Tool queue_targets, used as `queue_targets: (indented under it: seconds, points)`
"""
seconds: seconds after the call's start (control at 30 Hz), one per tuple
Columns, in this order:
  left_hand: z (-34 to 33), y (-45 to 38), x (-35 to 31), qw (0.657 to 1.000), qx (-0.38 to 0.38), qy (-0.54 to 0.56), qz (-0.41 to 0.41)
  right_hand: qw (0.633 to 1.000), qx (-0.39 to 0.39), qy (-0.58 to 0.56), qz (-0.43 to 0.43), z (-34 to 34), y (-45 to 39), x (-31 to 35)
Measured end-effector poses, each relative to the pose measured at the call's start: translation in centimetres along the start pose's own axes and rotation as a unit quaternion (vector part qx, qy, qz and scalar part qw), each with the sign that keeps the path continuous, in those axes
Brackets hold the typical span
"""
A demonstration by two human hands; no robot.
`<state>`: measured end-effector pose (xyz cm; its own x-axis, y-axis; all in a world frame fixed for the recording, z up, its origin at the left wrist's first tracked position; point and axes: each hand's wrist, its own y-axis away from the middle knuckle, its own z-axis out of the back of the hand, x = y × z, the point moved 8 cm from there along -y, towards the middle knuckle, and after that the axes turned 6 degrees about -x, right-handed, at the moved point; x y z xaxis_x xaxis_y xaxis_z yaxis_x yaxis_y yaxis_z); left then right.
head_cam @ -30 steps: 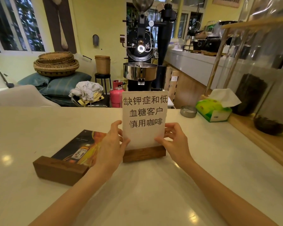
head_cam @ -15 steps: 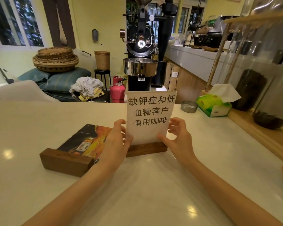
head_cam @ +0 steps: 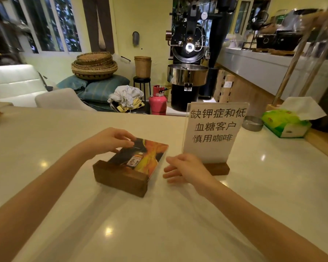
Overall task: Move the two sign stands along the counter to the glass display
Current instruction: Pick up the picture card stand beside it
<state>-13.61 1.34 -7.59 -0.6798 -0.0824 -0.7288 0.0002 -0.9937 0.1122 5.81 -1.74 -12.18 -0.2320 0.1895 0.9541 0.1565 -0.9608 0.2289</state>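
White counter (head_cam: pixel 159 224): two sign stands (head_cam: pixel 130 167) (head_cam: pixel 214 137), tissue box (head_cam: pixel 284 123), metal dish (head_cam: pixel 252 123).

Upright sign stand (head_cam: pixel 214 133), white sheet, three handwritten lines: 缺钾症和低 / 血糖客户 / 慎用咖啡. Flat-lying sign stand (head_cam: pixel 138 159): bottle picture, label print illegible. Green tissue box (head_cam: pixel 285 123): print illegible.

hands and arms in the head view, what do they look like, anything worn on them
Both arms are bare as far as the picture shows: no sleeves, no gloves. The left hand and right hand show no rings, and no watch or bracelet shows on either wrist. The nails look short and unpainted, though the picture is slightly blurred.
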Motion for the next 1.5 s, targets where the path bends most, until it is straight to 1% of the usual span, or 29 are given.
queue_targets:
  seconds: [0.07, 0.13, 0.2, 0.27, 0.33, 0.43, 0.5, 0.57, 0.7, 0.8, 0.93, 1.07, 1.2, 1.4, 1.5]
  points:
    - [0.7, -0.6, 2.6, 0.999, -0.014, -0.016, 0.048, 0.998, 0.023, -0.015, -0.050, -1.9, -0.6, -0.4]
    - [1.0, -0.8, 4.6, 0.995, -0.029, -0.007, 0.094, 0.993, 0.030, -0.052, -0.103, -3.3, -1.4, -1.2]
    - [0.9, -0.8, 6.0, 0.992, -0.021, 0.012, 0.126, 0.986, 0.028, -0.085, -0.141, -4.2, -2.1, -1.9]
    - [0.6, -0.9, 7.1, 0.990, 0.001, 0.031, 0.140, 0.981, 0.026, -0.113, -0.154, -4.9, -2.6, -2.2]
    - [0.3, -1.0, 7.7, 0.988, 0.010, 0.058, 0.145, 0.981, 0.026, -0.124, -0.148, -5.3, -2.8, -2.3]
    - [0.2, -1.2, 7.8, 0.988, 0.012, 0.072, 0.133, 0.987, 0.011, -0.096, -0.129, -5.4, -3.1, -2.4]
    - [0.5, -1.3, 7.6, 0.991, -0.002, 0.065, 0.119, 0.991, -0.001, -0.076, -0.106, -5.2, -3.3, -2.2]
    - [1.0, -1.4, 7.3, 0.991, -0.023, 0.083, 0.103, 0.995, -0.014, -0.078, -0.066, -4.9, -3.3, -1.3]
    - [1.8, -1.4, 6.1, 0.983, -0.055, 0.169, 0.051, 0.996, -0.065, -0.034, 0.059, -3.6, -3.1, 1.4]
    - [2.5, -1.6, 5.2, 0.976, -0.098, 0.194, 0.004, 0.987, -0.089, 0.000, 0.137, -2.8, -2.7, 3.2]
    - [2.8, -1.2, 3.7, 0.967, -0.141, 0.204, -0.051, 0.963, -0.115, 0.053, 0.237, -2.2, -1.8, 4.5]
    - [2.6, -0.9, 3.1, 0.963, -0.161, 0.203, -0.078, 0.947, -0.149, 0.068, 0.277, -1.4, -1.1, 4.1]
    - [2.1, -0.6, 2.6, 0.959, -0.184, 0.191, -0.099, 0.935, -0.176, 0.092, 0.292, -1.1, -0.5, 3.5]
    - [1.7, 0.1, 2.6, 0.957, -0.212, 0.158, -0.115, 0.910, -0.196, 0.119, 0.346, -0.8, 1.0, 3.4]
    - [1.5, 0.6, 2.5, 0.954, -0.233, 0.137, -0.126, 0.903, -0.197, 0.137, 0.356, -0.7, 1.2, 3.4]
